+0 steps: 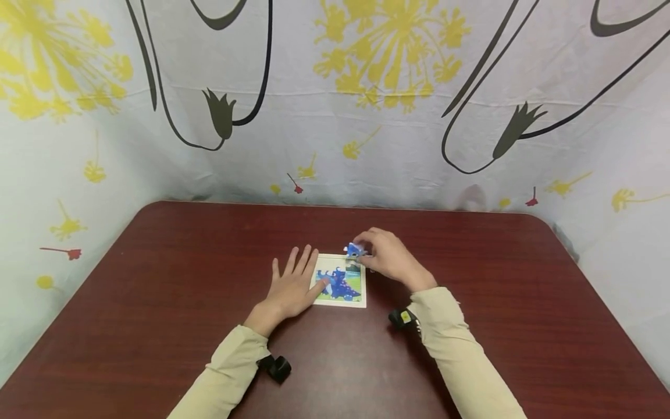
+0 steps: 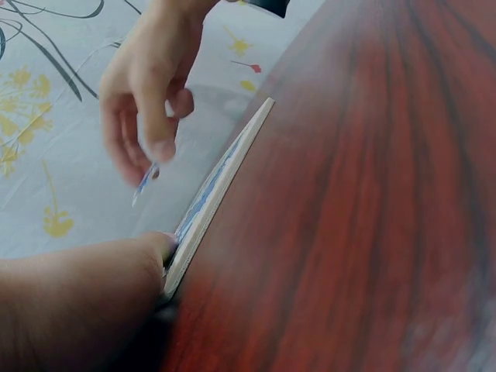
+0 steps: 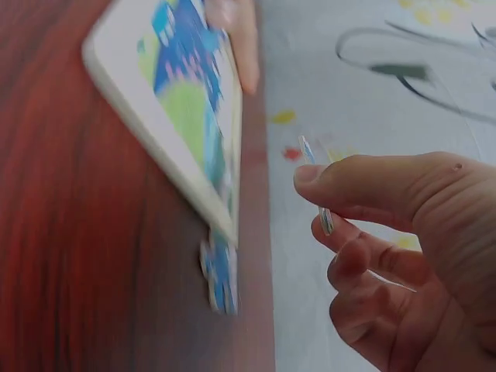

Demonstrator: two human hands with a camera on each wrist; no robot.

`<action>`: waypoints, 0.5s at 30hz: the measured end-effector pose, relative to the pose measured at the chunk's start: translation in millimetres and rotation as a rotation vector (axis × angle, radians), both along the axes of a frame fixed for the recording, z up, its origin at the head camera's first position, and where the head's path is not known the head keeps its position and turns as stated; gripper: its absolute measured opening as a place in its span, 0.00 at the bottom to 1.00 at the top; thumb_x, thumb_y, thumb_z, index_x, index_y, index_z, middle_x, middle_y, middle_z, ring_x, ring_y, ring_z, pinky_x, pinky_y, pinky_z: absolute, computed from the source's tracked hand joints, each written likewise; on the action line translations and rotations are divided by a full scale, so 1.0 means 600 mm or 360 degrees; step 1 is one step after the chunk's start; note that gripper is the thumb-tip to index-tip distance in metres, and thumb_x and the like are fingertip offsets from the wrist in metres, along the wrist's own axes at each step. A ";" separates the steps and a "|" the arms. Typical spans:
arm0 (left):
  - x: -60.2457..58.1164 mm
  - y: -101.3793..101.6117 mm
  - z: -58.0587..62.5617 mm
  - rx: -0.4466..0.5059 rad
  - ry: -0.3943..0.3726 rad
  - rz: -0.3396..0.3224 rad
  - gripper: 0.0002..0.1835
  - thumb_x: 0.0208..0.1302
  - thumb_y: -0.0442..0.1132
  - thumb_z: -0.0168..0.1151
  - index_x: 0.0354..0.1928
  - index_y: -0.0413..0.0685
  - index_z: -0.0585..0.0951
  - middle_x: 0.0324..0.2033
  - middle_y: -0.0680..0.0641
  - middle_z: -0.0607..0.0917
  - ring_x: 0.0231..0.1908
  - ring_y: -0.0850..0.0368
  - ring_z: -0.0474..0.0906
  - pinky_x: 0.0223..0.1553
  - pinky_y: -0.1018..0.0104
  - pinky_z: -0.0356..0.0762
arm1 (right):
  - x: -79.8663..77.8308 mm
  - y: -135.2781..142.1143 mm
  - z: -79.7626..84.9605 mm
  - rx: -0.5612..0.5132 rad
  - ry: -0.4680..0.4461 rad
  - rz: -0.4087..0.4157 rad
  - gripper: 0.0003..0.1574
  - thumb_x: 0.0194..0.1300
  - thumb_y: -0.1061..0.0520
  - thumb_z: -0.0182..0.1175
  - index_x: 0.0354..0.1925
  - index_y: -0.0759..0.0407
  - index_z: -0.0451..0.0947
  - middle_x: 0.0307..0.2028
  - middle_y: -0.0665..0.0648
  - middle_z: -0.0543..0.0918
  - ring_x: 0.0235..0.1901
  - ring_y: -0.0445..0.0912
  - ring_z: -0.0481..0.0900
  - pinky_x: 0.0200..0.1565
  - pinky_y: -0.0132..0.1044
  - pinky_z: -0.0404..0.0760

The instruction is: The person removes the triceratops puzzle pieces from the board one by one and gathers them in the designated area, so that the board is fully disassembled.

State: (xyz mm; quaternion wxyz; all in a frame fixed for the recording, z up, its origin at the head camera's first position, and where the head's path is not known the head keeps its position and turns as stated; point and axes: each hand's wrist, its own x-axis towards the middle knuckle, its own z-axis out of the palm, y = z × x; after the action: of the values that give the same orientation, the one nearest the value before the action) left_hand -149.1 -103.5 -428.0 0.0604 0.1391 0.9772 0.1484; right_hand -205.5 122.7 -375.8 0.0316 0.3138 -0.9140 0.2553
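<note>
A jigsaw puzzle board (image 1: 340, 304) with a pale border and a blue dinosaur picture lies on the table. My left hand (image 1: 290, 291) rests flat at its left side, fingers straight and spread, thumb over the picture. Between thumb and fingers, my right hand (image 1: 391, 256) pinches a blue puzzle piece (image 1: 354, 250) above the board's upper right corner, where a darker bare patch shows. The right wrist view has that puzzle piece (image 3: 325, 222) edge-on, held off the surface. Another loose puzzle piece (image 3: 222, 283) lies beside the board's corner, mostly hidden by the right hand in the head view.
The dark red wooden table (image 1: 209, 250) extends around the board on all sides. Behind it hangs a pale cloth (image 1: 293, 139) printed with yellow flowers and dark stems. Black wrist cameras sit at both cuffs, the left camera (image 1: 280, 368) close above the tabletop.
</note>
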 end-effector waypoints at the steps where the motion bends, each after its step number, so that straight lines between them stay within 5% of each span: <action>1: 0.000 0.000 0.000 0.0004 0.0004 -0.0001 0.40 0.68 0.64 0.36 0.73 0.50 0.43 0.72 0.47 0.42 0.70 0.47 0.32 0.61 0.36 0.29 | 0.000 0.012 0.000 -0.0019 0.0010 -0.0018 0.20 0.51 0.61 0.70 0.44 0.64 0.80 0.35 0.55 0.78 0.30 0.45 0.75 0.33 0.37 0.75; 15: 0.003 -0.001 0.006 0.0016 -0.0002 -0.0014 0.40 0.68 0.64 0.36 0.73 0.50 0.43 0.72 0.47 0.42 0.70 0.46 0.33 0.61 0.36 0.29 | 0.003 0.123 -0.035 -0.0117 -0.0256 -0.0281 0.20 0.54 0.65 0.65 0.47 0.65 0.78 0.37 0.58 0.78 0.30 0.46 0.75 0.32 0.40 0.74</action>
State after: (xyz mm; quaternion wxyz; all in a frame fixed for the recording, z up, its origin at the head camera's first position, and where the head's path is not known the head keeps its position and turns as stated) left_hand -147.1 -103.9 -424.7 0.0608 0.1437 0.9758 0.1530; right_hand -203.5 196.6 -396.5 -0.0080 0.2092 -0.9276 0.3093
